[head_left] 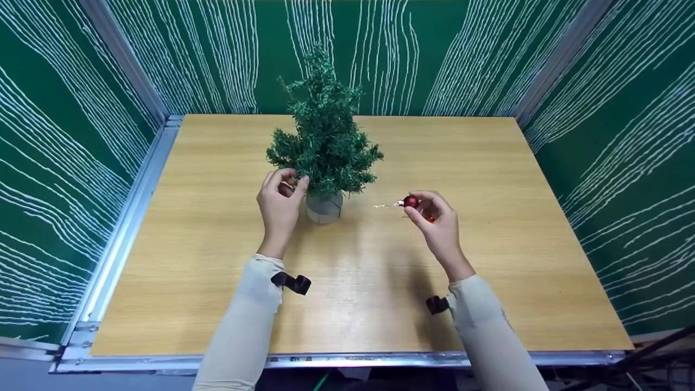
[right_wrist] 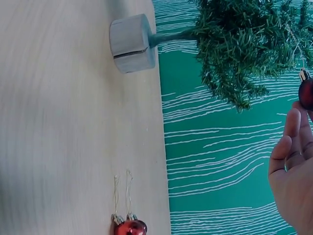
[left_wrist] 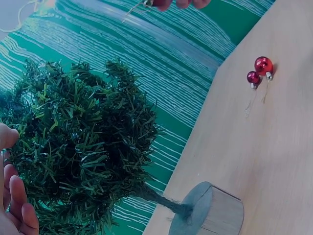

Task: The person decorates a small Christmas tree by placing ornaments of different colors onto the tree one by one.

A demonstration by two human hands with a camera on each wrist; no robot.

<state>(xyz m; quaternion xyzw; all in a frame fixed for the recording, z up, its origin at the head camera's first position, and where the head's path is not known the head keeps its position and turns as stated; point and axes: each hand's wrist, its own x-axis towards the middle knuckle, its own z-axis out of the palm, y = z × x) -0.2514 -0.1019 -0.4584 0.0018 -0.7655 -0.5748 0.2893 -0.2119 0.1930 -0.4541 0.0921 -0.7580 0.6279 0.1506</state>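
A small artificial Christmas tree (head_left: 326,136) stands upright on a round pale base (head_left: 324,209). My left hand (head_left: 279,201) is at its lower left side, fingers curled around the tip of a low branch (head_left: 285,149); the fingertips are partly hidden by needles. To the right of the tree, my right hand (head_left: 441,220) pinches a dark red Christmas ball (head_left: 411,201) between thumb and fingers. Its thin gold string hangs out toward the tree, apart from the branches. In the left wrist view, the left hand (left_wrist: 14,196) shows at the left edge.
Two more red Christmas balls, a larger shiny one (left_wrist: 263,65) and a smaller dark one (left_wrist: 253,77), lie on the wooden table (head_left: 347,304) with their strings. From above, the right hand mostly covers them. Green walls with white lines (head_left: 380,60) enclose the back and sides.
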